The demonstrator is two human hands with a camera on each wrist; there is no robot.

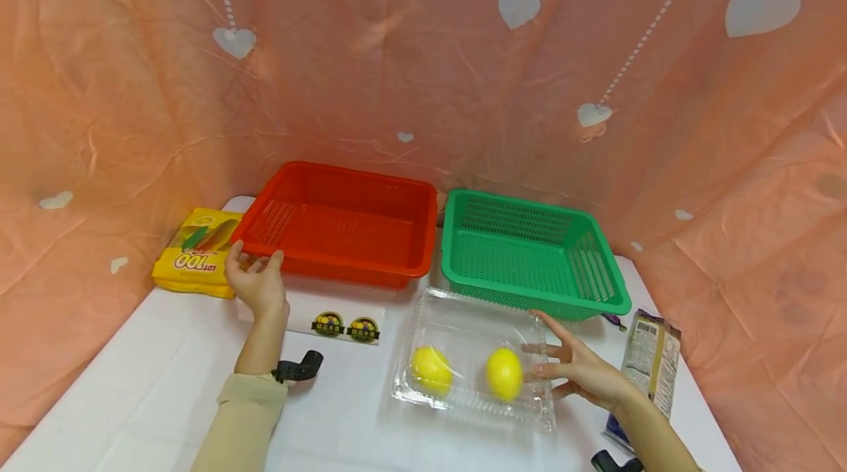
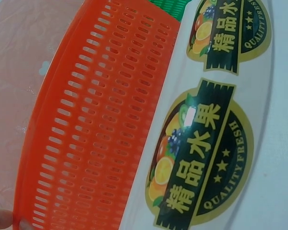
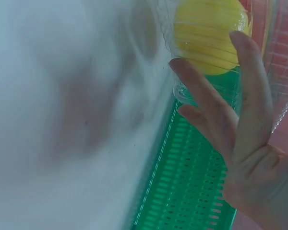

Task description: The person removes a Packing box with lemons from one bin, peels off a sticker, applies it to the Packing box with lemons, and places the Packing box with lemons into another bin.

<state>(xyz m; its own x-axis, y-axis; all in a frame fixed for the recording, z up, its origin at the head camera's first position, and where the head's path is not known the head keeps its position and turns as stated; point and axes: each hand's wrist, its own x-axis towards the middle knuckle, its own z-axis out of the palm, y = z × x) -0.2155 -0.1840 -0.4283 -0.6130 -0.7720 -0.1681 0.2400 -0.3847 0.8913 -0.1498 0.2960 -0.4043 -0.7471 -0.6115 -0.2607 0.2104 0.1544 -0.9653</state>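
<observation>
At the right edge of the white table (image 1: 344,413), a packet (image 1: 651,358) lies partly behind the right forearm. To its left, the clear box (image 1: 463,336) is at the front of the green basket, with two lemons (image 1: 431,370) side by side in its near half. The right hand (image 1: 585,376) is at the box's right side, fingers spread and touching the plastic. Farther left are two labels (image 1: 328,323) on a white strip, just before the red basket (image 1: 337,229). The left hand (image 1: 260,287) pinches that basket's rim at its near left corner. A yellow pack (image 1: 198,255) lies by the table's left edge. The green basket (image 1: 516,259) stands toward the far right corner; behind hangs a pink curtain (image 1: 410,53).
</observation>
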